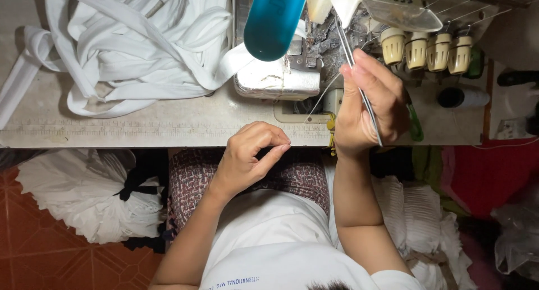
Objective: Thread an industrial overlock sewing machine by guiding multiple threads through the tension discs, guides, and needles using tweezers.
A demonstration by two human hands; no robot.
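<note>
Fingers at the threading, left to right

Left hand (247, 158) pinches fine thread (314, 106) taut over the surface (168, 124); my right hand (368, 107) clamps tweezers (359, 82), tips reaching into the sewing machine (292, 71) beside the white strips (129, 48).

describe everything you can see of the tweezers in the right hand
The tweezers are long, thin and silvery, metal by their look. The right hand pinches them between thumb and fingertips around mid-length, and they cross the palm on a slant. The narrow tip points up and left into the grey, lint-covered working area of the sewing machine; the other end sticks out below the hand, over the table edge. What the tip grips, if anything, cannot be made out.
</note>
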